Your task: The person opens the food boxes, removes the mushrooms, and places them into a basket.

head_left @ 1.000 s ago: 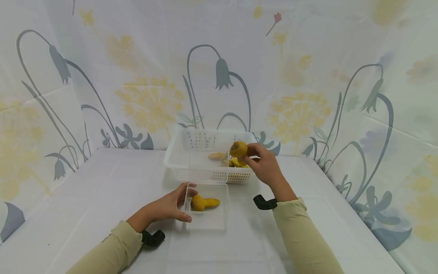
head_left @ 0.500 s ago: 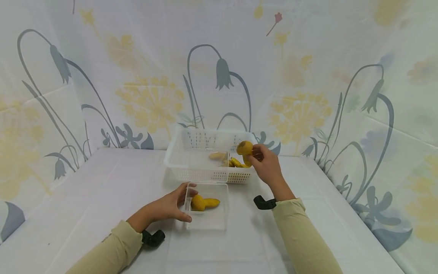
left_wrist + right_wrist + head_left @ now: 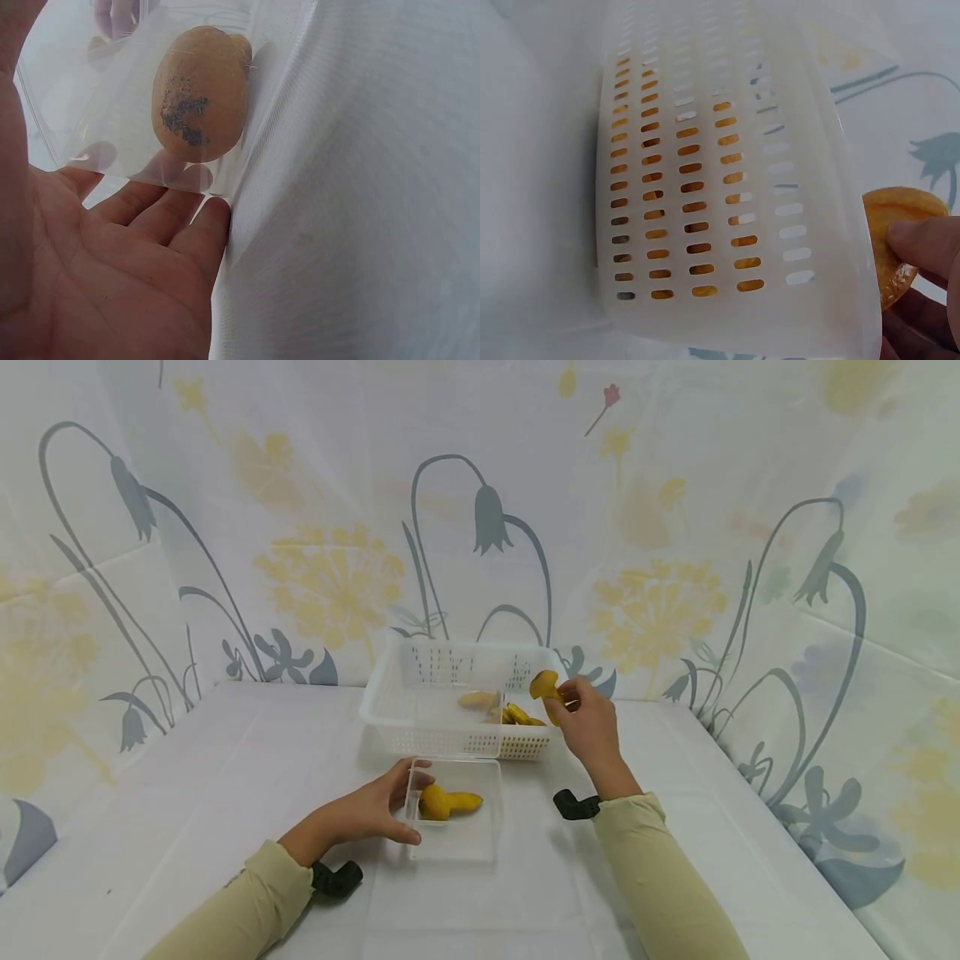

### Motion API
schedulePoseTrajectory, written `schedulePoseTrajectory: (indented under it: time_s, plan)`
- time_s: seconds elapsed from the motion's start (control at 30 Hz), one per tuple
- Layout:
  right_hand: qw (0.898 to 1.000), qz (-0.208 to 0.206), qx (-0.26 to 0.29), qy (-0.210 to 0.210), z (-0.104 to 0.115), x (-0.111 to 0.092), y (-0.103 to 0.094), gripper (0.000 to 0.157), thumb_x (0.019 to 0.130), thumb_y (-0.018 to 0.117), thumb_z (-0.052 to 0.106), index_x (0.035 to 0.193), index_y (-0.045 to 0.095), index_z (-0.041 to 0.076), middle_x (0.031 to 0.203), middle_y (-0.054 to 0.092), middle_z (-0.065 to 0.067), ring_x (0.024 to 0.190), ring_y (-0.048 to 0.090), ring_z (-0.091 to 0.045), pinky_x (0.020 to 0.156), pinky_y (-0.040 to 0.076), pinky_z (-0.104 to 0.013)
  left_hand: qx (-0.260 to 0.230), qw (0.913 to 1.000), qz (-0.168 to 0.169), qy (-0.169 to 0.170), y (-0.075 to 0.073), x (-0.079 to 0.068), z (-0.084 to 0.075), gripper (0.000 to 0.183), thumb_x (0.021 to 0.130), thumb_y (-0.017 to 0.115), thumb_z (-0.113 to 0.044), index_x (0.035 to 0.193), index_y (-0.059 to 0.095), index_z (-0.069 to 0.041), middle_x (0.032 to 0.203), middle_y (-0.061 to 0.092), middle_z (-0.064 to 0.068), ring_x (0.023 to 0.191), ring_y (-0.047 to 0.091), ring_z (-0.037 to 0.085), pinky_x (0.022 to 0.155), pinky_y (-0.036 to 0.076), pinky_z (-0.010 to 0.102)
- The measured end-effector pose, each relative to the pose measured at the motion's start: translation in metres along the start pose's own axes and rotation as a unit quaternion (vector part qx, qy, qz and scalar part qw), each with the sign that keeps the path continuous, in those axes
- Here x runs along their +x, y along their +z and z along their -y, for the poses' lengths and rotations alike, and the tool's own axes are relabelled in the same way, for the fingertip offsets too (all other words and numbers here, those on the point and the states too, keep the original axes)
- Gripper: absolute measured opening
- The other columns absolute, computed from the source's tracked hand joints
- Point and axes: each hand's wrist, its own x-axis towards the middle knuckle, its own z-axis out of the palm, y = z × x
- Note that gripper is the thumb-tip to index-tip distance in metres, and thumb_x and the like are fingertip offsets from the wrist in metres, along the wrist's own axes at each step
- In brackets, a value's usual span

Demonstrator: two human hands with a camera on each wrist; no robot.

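Note:
In the head view, my right hand (image 3: 588, 720) pinches a yellow mushroom (image 3: 545, 685) by its stem, above the right end of a white perforated basket (image 3: 431, 743). The right wrist view shows the thumb on this mushroom (image 3: 889, 214), partly hidden by the basket's rim. My left hand (image 3: 367, 806) holds the left side of a clear plastic box (image 3: 457, 852), its fingers by the far corner and its thumb by the near one. Inside the box lies another yellow mushroom (image 3: 446, 802), whose dark-speckled cap (image 3: 201, 105) faces the left wrist camera.
More yellow mushrooms (image 3: 517, 715) lie in the basket's right part. A pale one (image 3: 476, 700) shows further left, behind a clear divider or lid. White cloth (image 3: 247, 760) covers the table, and a flower-printed cloth (image 3: 315, 502) rises behind it.
My right hand has shifted slightly right with its mushroom, which has turned so that its stem shows. My left hand and the clear box have stayed in place.

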Motion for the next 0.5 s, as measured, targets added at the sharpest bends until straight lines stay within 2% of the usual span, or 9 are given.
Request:
schedulePoseTrajectory:
  time_s: [0.3, 0.5]
  plan:
    - [1.000, -0.006, -0.028, 0.012, 0.0038, -0.0006, 0.0016, 0.024, 0.083, 0.064, 0.032, 0.094, 0.060, 0.011, 0.092, 0.063, -0.006, 0.079, 0.061, -0.022, 0.068, 0.050, -0.036, 0.006, 1.0000, -0.002, -0.002, 0.0001, 0.0004, -0.0007, 0.096, 0.067, 0.080, -0.016, 0.139, 0.016, -0.016, 0.144, 0.032, 0.011, 0.136, 0.027, 0.023, 0.112, 0.021, 0.044]
    - [1.000, 0.001, -0.030, 0.001, 0.0044, -0.0013, 0.0004, 0.020, 0.084, 0.062, 0.031, 0.091, 0.060, 0.012, 0.092, 0.064, -0.006, 0.081, 0.062, -0.022, 0.070, 0.051, -0.036, 0.004, 1.0000, -0.001, -0.002, 0.0001, 0.0004, 0.0005, 0.096, 0.067, 0.080, -0.016, 0.138, 0.016, -0.016, 0.144, 0.032, 0.011, 0.136, 0.027, 0.023, 0.112, 0.021, 0.044]
